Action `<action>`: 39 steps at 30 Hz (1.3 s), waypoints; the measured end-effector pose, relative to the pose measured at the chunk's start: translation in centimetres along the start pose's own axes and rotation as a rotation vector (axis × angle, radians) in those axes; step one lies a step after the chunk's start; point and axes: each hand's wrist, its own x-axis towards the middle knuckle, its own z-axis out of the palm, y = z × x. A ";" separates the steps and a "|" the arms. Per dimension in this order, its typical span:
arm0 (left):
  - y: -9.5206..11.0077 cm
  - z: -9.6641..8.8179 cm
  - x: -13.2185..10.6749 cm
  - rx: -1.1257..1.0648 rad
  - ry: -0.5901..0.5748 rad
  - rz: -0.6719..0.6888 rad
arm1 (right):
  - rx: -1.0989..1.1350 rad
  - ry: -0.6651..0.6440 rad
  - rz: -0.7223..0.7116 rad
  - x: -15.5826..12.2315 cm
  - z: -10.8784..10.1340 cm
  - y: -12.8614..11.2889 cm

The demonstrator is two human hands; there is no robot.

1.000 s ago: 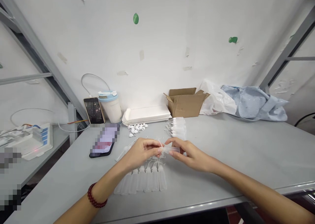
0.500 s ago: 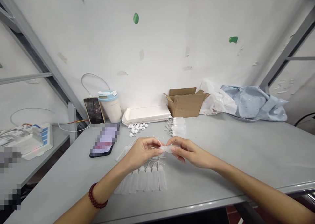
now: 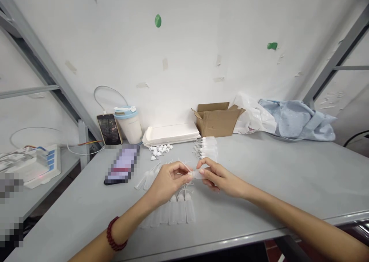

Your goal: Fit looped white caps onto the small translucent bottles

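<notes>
Between my two hands, above the table, is a small translucent plastic bottle (image 3: 197, 174) lying sideways. My left hand (image 3: 170, 179) pinches its cap end, where a thin white strap sticks up. My right hand (image 3: 220, 178) grips the bottle's body with thumb and fingers, which hide most of it. Below my left hand stretches a row of similar bottles (image 3: 181, 210) with loose straps at their necks. More bottles (image 3: 142, 179) lie to the left, partly behind that hand. Beyond my hands sits a stack of bottles (image 3: 209, 148). White pointed caps (image 3: 160, 150) form a loose pile.
At the back stand a cardboard box (image 3: 220, 123), a white paper stack (image 3: 173, 133), a lidded cup (image 3: 129, 127) and a propped phone (image 3: 109, 129). Another phone (image 3: 122, 166) lies flat at left. A plastic bag (image 3: 253, 116) and blue cloth (image 3: 296, 120) fill the back right.
My right index finger has lifted and curled a little at the bottle. My left wrist has shifted slightly right, with the bottle staying between both hands. The view has moved slightly.
</notes>
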 end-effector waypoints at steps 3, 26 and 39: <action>0.0 0.3 -0.2 0.062 0.041 0.067 | 0.093 -0.016 0.047 0.1 -0.1 0.0; 0.3 -0.2 -0.1 0.117 -0.185 -0.088 | 0.233 -0.087 0.070 0.2 -0.3 0.4; 0.4 0.2 -0.5 0.063 -0.084 -0.040 | 0.165 -0.106 0.071 0.3 -0.3 0.2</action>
